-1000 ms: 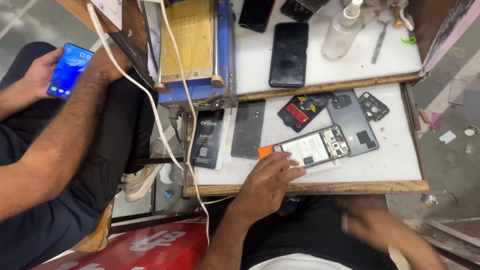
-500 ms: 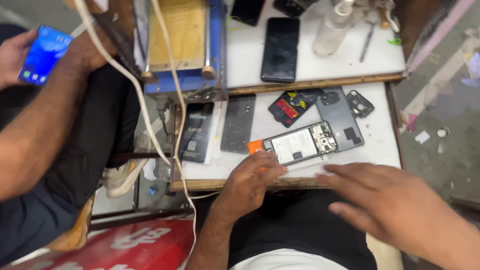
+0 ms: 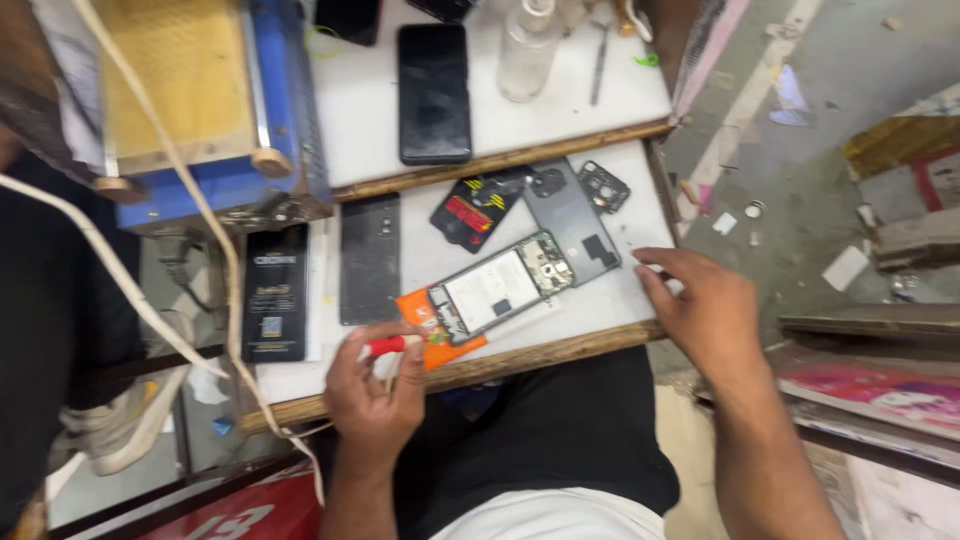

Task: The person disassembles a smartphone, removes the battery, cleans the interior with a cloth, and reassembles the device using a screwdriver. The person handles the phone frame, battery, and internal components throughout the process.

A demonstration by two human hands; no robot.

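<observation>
An opened phone with its insides showing lies on an orange packet on the lower white shelf. My left hand is at the shelf's front edge, fingers closed on a small red-handled tool beside the packet. My right hand rests at the shelf's right edge, fingers spread, tips touching the surface just right of the phone. A grey back cover and a small black camera frame lie behind the phone.
On the lower shelf lie a black and red card, a grey panel and a black battery. The upper shelf holds a black phone, a clear bottle and a blue machine. A white cable crosses at left.
My right hand moved from the front up to the shelf's right edge. My left hand now holds a red-handled tool. The view shifted right, and the other person's hand with the phone left view.
</observation>
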